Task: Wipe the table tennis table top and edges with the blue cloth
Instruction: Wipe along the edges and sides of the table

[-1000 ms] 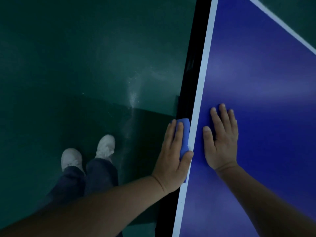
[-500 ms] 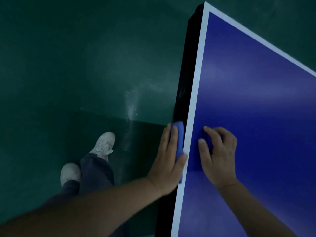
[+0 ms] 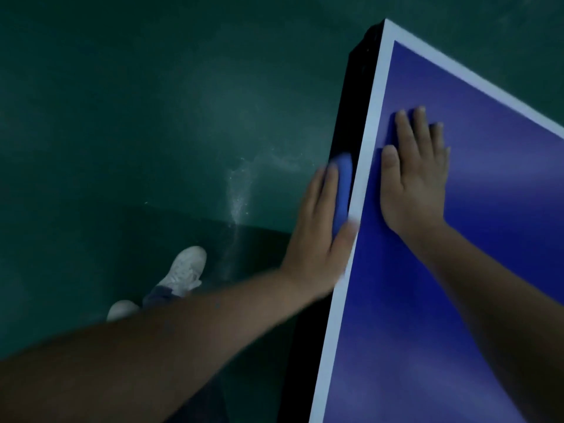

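Along the black side edge [image 3: 341, 123] of the bench [image 3: 457, 300], short of its far corner [image 3: 385, 21], a person's left hand [image 3: 320, 236] lies flat with fingers straight, pressing the blue cloth [image 3: 343, 190] against the vertical face while the thumb rests on the white border line [image 3: 370, 132]. The right hand [image 3: 415, 178] is spread palm-down on the blue top just inside that border, holding nothing. The cloth is only pinned, not gripped, so a drop in pressure or a snag on the edge could probably let it slide out and fall to the floor [image 3: 152, 102]. The corner is close ahead, and a stroke carried past it would likely leave the pad with nothing behind it. The bare right palm may also leave marks on the surface meant to be clean. The cloth looks soft and thick, folded into a narrow pad with a rounded far end. The top is a smooth, hard, flat panel with a dull sheen, its border a crisp painted band. The side face is dark, straight and square-cornered. Below, the green floor appears smooth and carries a pale dusty smear [image 3: 238, 203] beside white shoes [image 3: 184, 268]. Blur softens the left hand's outline.
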A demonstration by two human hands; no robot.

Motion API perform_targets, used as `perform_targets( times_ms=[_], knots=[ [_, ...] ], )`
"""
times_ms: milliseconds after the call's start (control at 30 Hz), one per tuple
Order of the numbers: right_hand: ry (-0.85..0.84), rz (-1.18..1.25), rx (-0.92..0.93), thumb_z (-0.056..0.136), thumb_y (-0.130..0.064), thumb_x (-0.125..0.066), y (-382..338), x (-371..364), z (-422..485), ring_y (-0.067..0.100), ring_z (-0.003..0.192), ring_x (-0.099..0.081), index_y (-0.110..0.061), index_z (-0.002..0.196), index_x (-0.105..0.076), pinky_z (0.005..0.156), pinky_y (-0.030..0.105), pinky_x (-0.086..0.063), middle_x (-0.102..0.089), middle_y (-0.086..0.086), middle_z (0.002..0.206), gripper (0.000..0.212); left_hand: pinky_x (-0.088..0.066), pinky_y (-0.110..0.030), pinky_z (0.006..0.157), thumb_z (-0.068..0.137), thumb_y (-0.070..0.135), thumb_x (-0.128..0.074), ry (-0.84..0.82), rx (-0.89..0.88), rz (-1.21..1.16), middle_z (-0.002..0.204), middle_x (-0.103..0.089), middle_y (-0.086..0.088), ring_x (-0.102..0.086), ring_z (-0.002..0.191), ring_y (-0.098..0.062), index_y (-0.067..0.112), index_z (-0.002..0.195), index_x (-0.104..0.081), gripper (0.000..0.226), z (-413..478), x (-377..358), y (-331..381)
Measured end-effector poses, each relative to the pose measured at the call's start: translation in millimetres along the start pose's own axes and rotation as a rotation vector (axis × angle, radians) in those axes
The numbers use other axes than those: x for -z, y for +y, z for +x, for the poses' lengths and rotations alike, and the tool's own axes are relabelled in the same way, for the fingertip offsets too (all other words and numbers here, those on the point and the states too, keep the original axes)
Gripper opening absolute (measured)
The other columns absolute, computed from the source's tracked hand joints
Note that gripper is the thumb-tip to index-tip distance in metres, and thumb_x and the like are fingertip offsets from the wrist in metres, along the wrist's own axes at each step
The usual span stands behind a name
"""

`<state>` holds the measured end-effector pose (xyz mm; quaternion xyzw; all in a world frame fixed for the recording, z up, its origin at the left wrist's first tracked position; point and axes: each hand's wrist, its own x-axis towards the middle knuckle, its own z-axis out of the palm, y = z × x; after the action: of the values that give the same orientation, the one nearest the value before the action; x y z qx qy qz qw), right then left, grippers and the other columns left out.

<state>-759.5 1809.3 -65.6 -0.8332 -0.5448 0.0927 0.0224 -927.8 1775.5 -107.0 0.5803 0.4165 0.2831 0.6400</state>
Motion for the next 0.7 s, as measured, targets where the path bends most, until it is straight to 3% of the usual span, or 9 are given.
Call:
perform_targets(
  times_ms=[133,267,367,467,533,633,700],
  knots=[
    [0.018,0.014,0.007,0.104,-0.049,-0.020,0,1,1,0.024,0.156,0.001,-0.032,0.159,-0.020,0.125,0.050,-0.001,-0.009,-0.005,0.169,0.058,-0.007,-0.039,0.126,0.101,0.046,-0.027,-0.091,0.028,0.011,0.167,0.012,0.007,0.008,0.154,-0.011,0.025,0.157,0.007,0.068,-76,-5,-13],
    [0.036,0.013,0.010,0.103,-0.048,-0.023,-1,0,1,0.025,0.155,-0.005,-0.030,0.158,-0.025,0.124,0.050,-0.006,-0.015,-0.003,0.168,0.058,0.000,-0.026,0.123,0.100,0.041,-0.032,-0.037,0.046,0.013,0.168,0.005,0.001,0.007,0.154,-0.009,0.021,0.158,0.002,0.071,27,2,7],
    [0.045,0.014,0.019,0.101,-0.047,-0.032,1,6,8,0.030,0.150,-0.021,-0.026,0.152,-0.040,0.120,0.043,-0.014,-0.029,0.002,0.163,0.056,-0.004,-0.037,0.126,0.103,0.030,-0.042,0.022,0.091,-0.002,0.168,-0.001,-0.005,0.000,0.154,-0.016,0.017,0.160,-0.005,0.069,131,14,28],
    [0.086,0.041,0.081,0.100,-0.044,-0.040,2,20,33,0.031,0.126,-0.042,-0.018,0.134,-0.058,0.107,0.037,-0.030,-0.048,0.009,0.138,0.046,-0.008,-0.042,0.126,0.105,0.026,-0.044,0.025,0.074,-0.004,0.169,0.000,0.000,0.000,0.154,-0.014,0.020,0.160,-0.003,0.069,135,15,34],
    [0.093,0.072,0.066,0.101,-0.041,-0.039,-1,23,50,0.031,0.128,-0.039,-0.019,0.132,-0.056,0.109,0.043,-0.033,-0.045,0.011,0.138,0.042,-0.007,-0.041,0.126,0.105,0.029,-0.041,-0.014,0.025,-0.018,0.168,0.005,0.007,0.006,0.154,-0.009,0.023,0.160,0.001,0.070,79,12,23],
    [0.039,0.044,-0.011,0.103,-0.044,-0.025,-8,12,63,0.026,0.152,-0.012,-0.033,0.154,-0.034,0.125,0.045,-0.010,-0.020,0.004,0.165,0.053,-0.008,-0.042,0.126,0.103,0.043,-0.035,-0.084,0.002,-0.046,0.166,0.012,0.017,0.009,0.153,-0.005,0.032,0.158,0.005,0.069,-15,4,2],
    [0.016,0.010,-0.034,0.102,-0.050,-0.017,-7,9,66,0.021,0.155,-0.001,-0.038,0.158,-0.021,0.125,0.044,-0.002,-0.008,-0.004,0.169,0.058,-0.009,-0.041,0.126,0.100,0.047,-0.033,-0.084,0.051,-0.056,0.165,0.012,0.021,0.009,0.152,-0.004,0.039,0.155,0.006,0.068,-22,3,1]
  ],
)
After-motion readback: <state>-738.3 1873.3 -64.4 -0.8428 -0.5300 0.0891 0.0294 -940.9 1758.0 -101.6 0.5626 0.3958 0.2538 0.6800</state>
